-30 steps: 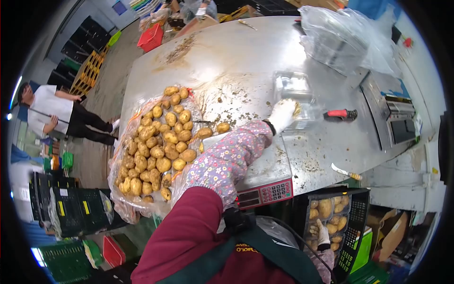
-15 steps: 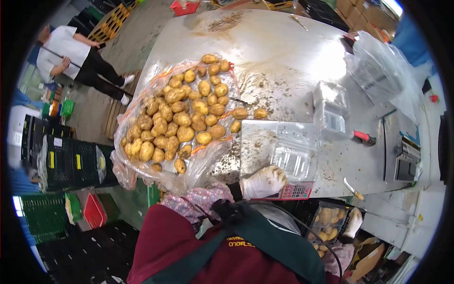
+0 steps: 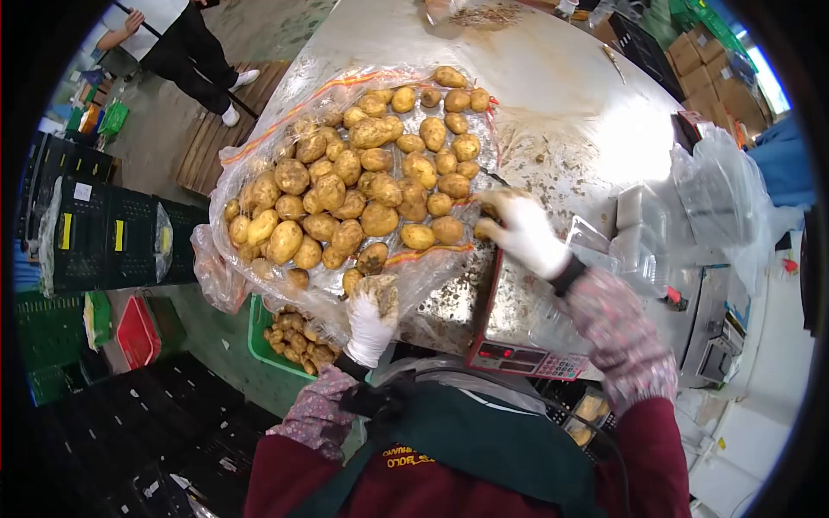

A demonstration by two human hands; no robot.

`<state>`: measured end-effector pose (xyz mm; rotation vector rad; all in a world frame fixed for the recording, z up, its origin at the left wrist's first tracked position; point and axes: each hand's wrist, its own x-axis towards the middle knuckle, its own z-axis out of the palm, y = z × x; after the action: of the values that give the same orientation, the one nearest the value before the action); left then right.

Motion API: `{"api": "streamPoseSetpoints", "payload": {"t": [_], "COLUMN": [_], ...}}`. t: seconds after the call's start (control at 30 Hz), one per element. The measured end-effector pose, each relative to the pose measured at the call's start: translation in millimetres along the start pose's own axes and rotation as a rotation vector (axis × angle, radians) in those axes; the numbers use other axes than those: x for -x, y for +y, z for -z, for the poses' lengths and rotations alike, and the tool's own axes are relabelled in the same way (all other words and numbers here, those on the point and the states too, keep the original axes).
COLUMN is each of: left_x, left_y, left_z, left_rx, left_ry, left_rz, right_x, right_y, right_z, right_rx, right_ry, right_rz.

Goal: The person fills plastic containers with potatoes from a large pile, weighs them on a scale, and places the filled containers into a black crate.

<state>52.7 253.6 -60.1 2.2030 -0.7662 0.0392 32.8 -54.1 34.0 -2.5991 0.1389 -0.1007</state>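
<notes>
Several potatoes (image 3: 380, 218) lie piled on a clear plastic bag (image 3: 259, 281) with orange edging, spread on the metal table (image 3: 553, 60). My left hand (image 3: 373, 324), in a white glove with soiled fingertips, is at the near edge of the bag, just below the closest potatoes. Its fingers are stretched out and hold nothing I can see. My right hand (image 3: 528, 233), gloved too, reaches to the right edge of the pile, its fingers curved around a potato (image 3: 482, 230) that they partly cover. Below my right forearm stands a red scale (image 3: 496, 354) with a lit display and keypad.
Clear plastic punnets (image 3: 641, 229) stand to the right, beside a large plastic bag (image 3: 721, 194). A green crate (image 3: 257, 341) with potatoes is on the floor at left, near dark stacked crates (image 3: 129, 233). A person (image 3: 186, 52) stands at the far left.
My right hand has come up from the crate at lower right to the pile's right edge. My left hand has moved left from the scale to the bag. The view has shifted.
</notes>
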Motion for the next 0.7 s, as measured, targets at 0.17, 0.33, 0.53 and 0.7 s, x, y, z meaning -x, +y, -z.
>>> {"api": "streamPoseSetpoints", "payload": {"t": [0.17,0.33,0.53,0.7], "left_x": [-18,-17,-36,-74], "left_y": [-19,-21,-27,-11], "left_z": [5,-3,-42,-56], "left_rx": [-0.023,0.003,0.029,0.152], "left_ry": [0.063,0.096,0.011,0.078], "left_rz": [0.008,0.045,0.031,-0.023], "right_x": [-109,-138,-90,-76], "right_y": [-11,-20,-2,5], "right_z": [-111,-127,-124,-103], "right_rx": [0.409,0.665,0.304,0.072], "right_ry": [-0.246,-0.447,-0.225,-0.204], "right_rz": [0.199,0.282,0.061,-0.072]}}
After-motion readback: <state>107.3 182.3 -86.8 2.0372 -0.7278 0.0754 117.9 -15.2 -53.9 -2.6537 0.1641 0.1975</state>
